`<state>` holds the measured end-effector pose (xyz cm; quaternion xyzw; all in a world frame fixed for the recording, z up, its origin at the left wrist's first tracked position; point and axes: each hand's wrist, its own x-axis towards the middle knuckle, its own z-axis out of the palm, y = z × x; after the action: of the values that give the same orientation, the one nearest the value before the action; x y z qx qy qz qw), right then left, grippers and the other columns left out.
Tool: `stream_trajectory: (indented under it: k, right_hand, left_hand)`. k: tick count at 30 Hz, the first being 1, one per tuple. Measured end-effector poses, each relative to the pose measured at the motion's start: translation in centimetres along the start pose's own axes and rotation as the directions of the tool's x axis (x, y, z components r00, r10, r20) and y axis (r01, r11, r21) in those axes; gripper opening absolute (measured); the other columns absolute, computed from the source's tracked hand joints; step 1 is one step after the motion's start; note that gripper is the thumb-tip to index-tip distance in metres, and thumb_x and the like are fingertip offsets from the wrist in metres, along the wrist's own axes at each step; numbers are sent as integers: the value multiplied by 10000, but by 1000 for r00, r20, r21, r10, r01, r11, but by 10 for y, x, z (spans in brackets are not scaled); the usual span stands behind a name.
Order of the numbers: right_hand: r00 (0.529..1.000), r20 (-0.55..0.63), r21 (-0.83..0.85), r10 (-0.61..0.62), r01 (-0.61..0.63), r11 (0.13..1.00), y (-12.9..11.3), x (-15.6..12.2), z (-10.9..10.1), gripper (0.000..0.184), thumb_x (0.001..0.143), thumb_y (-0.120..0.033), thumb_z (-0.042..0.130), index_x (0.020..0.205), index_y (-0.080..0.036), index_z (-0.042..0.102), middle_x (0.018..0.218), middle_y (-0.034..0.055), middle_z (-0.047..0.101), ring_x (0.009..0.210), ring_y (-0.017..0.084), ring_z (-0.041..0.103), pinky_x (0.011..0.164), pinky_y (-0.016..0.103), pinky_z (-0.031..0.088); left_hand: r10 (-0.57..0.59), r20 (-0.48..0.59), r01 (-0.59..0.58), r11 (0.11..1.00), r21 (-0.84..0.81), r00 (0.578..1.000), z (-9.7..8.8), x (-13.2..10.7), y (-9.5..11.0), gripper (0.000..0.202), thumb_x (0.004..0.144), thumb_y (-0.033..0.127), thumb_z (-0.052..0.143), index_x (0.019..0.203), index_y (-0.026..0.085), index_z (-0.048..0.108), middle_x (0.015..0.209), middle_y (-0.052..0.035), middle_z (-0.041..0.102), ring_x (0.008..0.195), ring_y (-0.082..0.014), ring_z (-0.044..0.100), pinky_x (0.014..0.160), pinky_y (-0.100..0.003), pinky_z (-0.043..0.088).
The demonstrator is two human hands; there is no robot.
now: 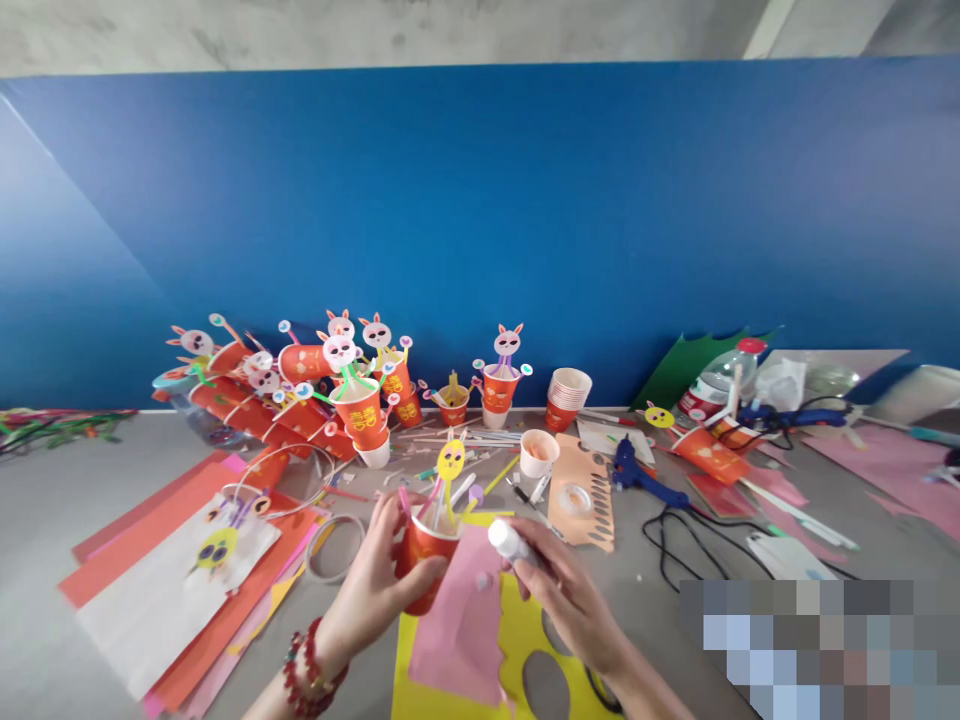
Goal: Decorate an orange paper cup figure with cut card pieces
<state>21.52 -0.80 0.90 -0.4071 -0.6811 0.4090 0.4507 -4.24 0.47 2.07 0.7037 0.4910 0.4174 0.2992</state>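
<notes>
My left hand is wrapped round an orange paper cup that holds a yellow paper animal head on a straw and pink and purple straws. A red bead bracelet sits on that wrist. My right hand grips a white glue stick, its tip pointing towards the cup's rim. Beneath both hands lie a pink paper piece and a yellow sheet with oval cut-outs.
A heap of finished orange cup animals stands at the back left, a stack of paper cups behind. A blue glue gun with black cable, a tape roll, coloured paper sheets and a plastic bottle crowd the grey table before a blue wall.
</notes>
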Motion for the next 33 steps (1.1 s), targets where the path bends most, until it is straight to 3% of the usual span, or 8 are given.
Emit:
stream_trajectory:
  k: [4,8,11,15,19,27,33]
  right_hand:
    - [996,34,-84,-86,89,993,-19,5,3,305,1002,-354,475,1271,-259,584,1062,79,698,880,212,689,742,295,574]
    - [993,-2,-172,-120,118,978,-28,4,-4,218,979,-292,498,1174,-252,586,994,58,710,834,199,694,714,269,567]
    - [978,-6,-317,-209,197,928,-33,3,-11,250,946,-227,551,1192,-262,580,1040,57,713,887,206,695,755,279,565]
    - [928,30,-491,-372,338,803,-39,5,-15,351,932,-169,583,1274,-245,565,1089,85,715,965,233,684,820,336,567]
    - [907,92,-565,-410,387,728,-40,7,-12,399,929,-136,588,1315,-230,559,1124,93,724,984,245,684,850,380,570]
    - [886,44,-607,-462,391,692,-34,4,-8,367,919,-137,611,1273,-232,605,1103,105,711,1014,278,665,853,428,574]
    - [888,23,-650,-459,362,668,-32,4,-10,409,921,-143,626,1317,-240,593,1092,107,693,1007,275,654,858,427,563]
  left_hand:
    - [41,155,-33,998,-59,987,14,2,16,563,889,304,633,1387,243,377,1411,-153,522,1314,-300,517,1111,-488,423]
    - [43,284,-37,999,-25,958,20,-1,22,707,882,327,630,1485,260,267,1415,-162,552,1263,-325,579,1042,-487,501]
    - [71,340,-81,997,13,938,23,-3,24,779,855,307,651,1518,290,243,1402,-153,582,1217,-325,624,995,-470,545]
    - [82,367,-125,988,94,927,26,-5,26,821,829,313,665,1535,262,249,1440,-182,556,1212,-351,634,988,-503,550]
    - [80,377,-138,982,130,923,26,-9,30,842,826,336,658,1545,221,235,1322,-186,650,1085,-333,706,910,-463,596]
    - [49,407,-120,981,150,912,23,-7,49,803,799,314,672,1500,216,292,1280,-155,674,1100,-330,700,947,-456,575]
    - [28,411,-105,981,166,911,25,-8,47,776,801,347,679,1473,194,325,1222,-163,704,1069,-353,711,887,-468,597]
